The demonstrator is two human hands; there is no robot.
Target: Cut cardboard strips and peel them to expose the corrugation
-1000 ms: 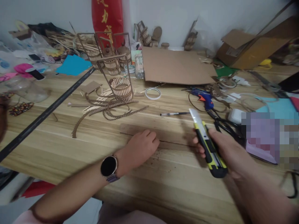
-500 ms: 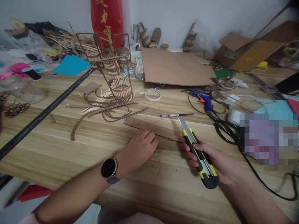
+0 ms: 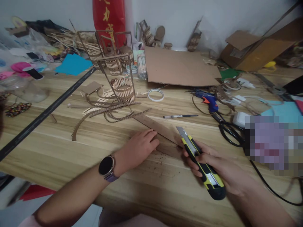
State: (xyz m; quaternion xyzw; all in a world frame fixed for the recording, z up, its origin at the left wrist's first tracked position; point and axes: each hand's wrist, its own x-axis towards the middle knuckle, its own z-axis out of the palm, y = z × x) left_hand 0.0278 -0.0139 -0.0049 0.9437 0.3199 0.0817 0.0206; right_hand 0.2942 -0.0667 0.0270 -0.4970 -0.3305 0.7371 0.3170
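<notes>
My right hand [image 3: 208, 160] is wrapped round a yellow and black utility knife [image 3: 201, 164], its blade out and pointing up and left. Under and beside my left hand [image 3: 139, 148] lie brown cardboard strips [image 3: 163, 127] on the wooden table. The left fingers rest on the cardboard, slightly bent and partly spread, with a watch on that wrist. A black pen [image 3: 181, 116] lies just beyond the blade. Small brown crumbs are scattered between the hands.
Behind the hands are curved notched strips [image 3: 82, 121], a small slatted bucket [image 3: 123, 90], a tape roll [image 3: 155, 95] and a large cardboard sheet [image 3: 180, 67]. A blue glue gun [image 3: 208, 99] and a black cable are at the right.
The knife has tilted further left, its tip lower and away from the pen. The cardboard strips have turned, and their right end is lower. My left hand has shifted slightly left.
</notes>
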